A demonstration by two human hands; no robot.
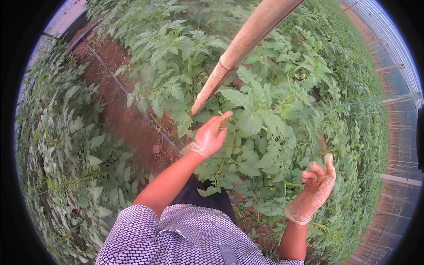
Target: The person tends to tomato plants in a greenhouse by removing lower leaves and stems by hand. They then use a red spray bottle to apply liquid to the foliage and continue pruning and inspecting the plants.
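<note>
My left hand (212,135), in a clear thin glove, reaches among the leaves of a tomato plant (251,119), close to the lower end of a bamboo pole (225,64). Its index finger points towards the foliage; whether the fingertips hold a leaf or stem cannot be made out. To the right, my right hand (318,185), gloved too, is raised palm up over the plants. Its index finger is extended and the other fingers are curled, with nothing seen in its grasp. Small yellow flowers (299,77) show on a plant beyond.
A dark irrigation hose (122,86) runs along the reddish soil path (116,116) on the left. Dense tomato rows (76,159) stand on both sides. Green strings (357,103) cross at the right, near wooden stakes (400,180) and the greenhouse's plastic wall (405,139).
</note>
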